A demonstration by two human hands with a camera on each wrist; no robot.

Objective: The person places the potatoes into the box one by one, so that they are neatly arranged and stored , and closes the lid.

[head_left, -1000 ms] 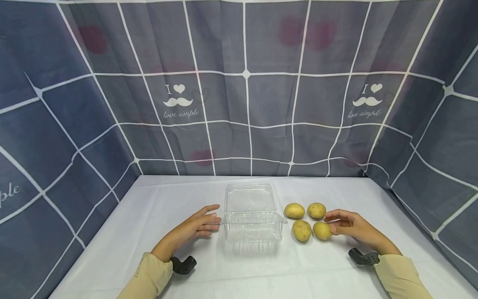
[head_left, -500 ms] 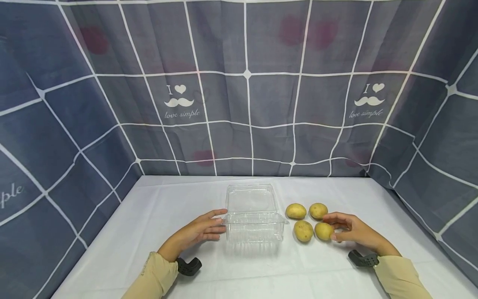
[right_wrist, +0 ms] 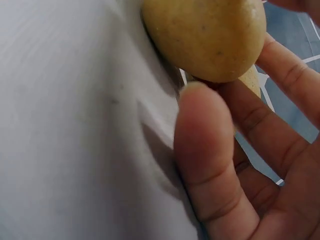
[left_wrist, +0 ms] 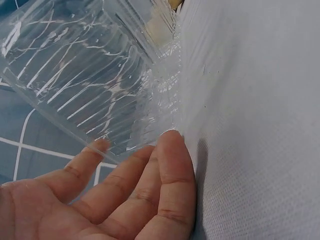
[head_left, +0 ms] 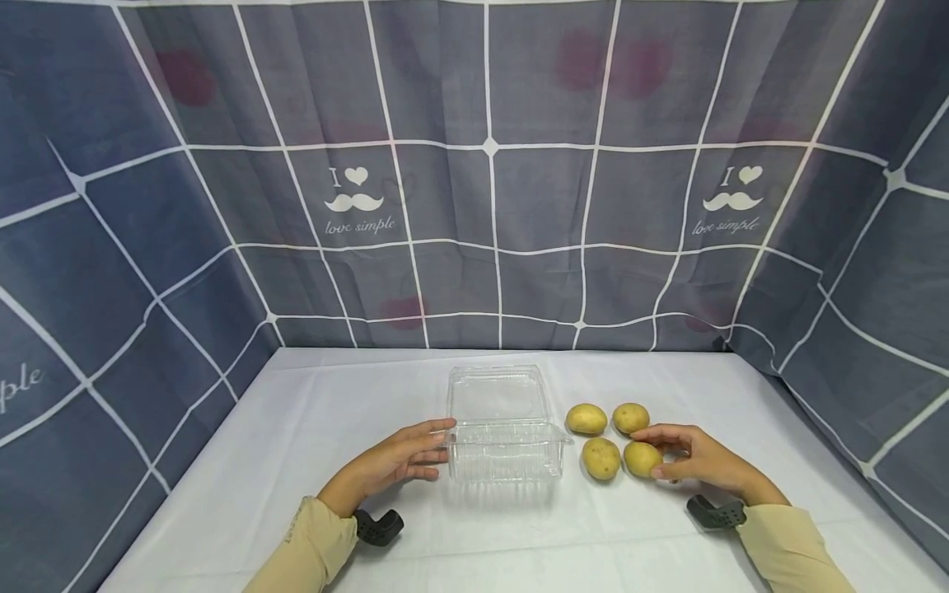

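Note:
A clear plastic clamshell box stands on the white cloth, its lid raised at the back. My left hand is at the box's left side with fingers extended; in the left wrist view the fingertips meet or nearly meet its ribbed wall. Several yellow potatoes lie right of the box. My right hand reaches around the near right potato, fingers behind it and thumb on the near side. In the right wrist view the thumb tip sits just below that potato, and firm contact is unclear.
The other potatoes are close by: a near left one, a back left one and a back right one. A grey checked curtain encloses the white table at the back and sides.
My left hand has moved right, up to the box's side. My right hand has shifted slightly left and further over the near right potato. Box and potatoes stay in place.

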